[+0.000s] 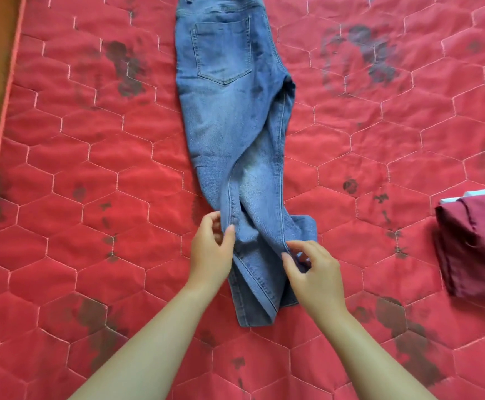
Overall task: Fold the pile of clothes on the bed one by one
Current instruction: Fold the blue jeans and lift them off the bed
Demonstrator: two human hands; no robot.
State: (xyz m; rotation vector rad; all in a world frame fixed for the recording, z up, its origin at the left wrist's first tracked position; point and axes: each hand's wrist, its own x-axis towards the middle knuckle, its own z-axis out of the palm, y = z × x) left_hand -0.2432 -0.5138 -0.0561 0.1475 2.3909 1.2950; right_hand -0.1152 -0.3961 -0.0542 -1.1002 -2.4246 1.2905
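Mattress (91, 174) red, quilted. Left hand (211, 252) pinches the left leg edge of blue jeans (235, 125), laid lengthwise mid-bed, back pocket up; right hand (316, 272) pinches the right seam. I judge legs being squared; next, carry cuffs to waistband, keeping edges matched. Folded maroon garment (478, 249) far right. I read no label.

So the jeans (235, 125) lie lengthwise down the middle of the bed (91, 168), waist end at the far side, leg ends nearest the person, back pocket facing up. The left grip (212, 246) pinches the left edge of the lower legs, and the right grip (313, 272) pinches the right edge, a bit nearer. Off to the right, well apart from the jeans, a folded stack (478, 249) sits on the bed.
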